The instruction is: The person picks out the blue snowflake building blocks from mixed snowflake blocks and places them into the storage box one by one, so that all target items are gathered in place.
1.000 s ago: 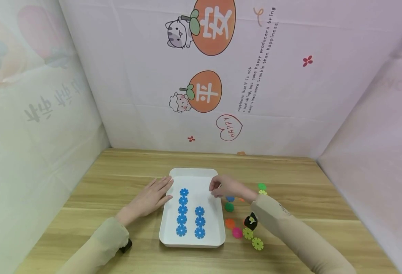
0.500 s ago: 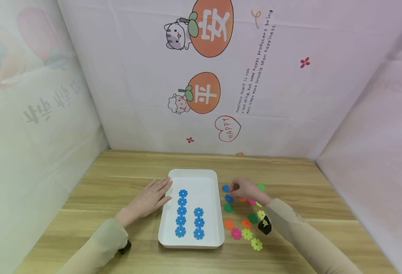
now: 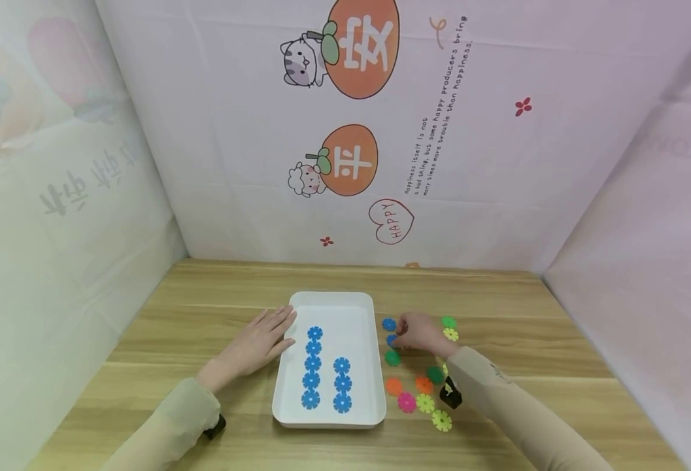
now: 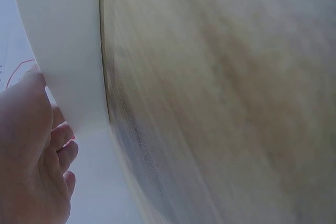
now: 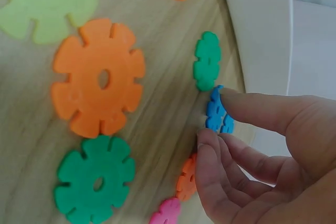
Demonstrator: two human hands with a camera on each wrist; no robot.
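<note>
My left hand (image 3: 255,343) rests on the left rim of a white tray (image 3: 345,420), fingers straight; the left wrist view has this hand (image 4: 31,145) beside the tray wall (image 4: 68,35). Inside the tray lie two columns of blue notched plastic discs, a longer left one (image 3: 312,363) and a shorter right one (image 3: 342,383). To the right of the tray, my right hand (image 3: 420,332) pinches a blue notched disc (image 5: 214,111) at the table between thumb and fingers. Another blue disc (image 3: 389,324) lies just beyond it. My right fingers partly hide the pinched disc.
Loose discs lie right of the tray: green (image 3: 392,358), orange (image 3: 394,386), pink (image 3: 406,401), yellow (image 3: 442,420) and others, some under the right forearm. Printed white sheets (image 3: 469,216) enclose the wooden table (image 3: 221,288) at the back and sides.
My right hand has moved from above the tray's right side out to the blue discs on the table, then slightly lower onto the nearer one. My left hand stays on the tray rim.
</note>
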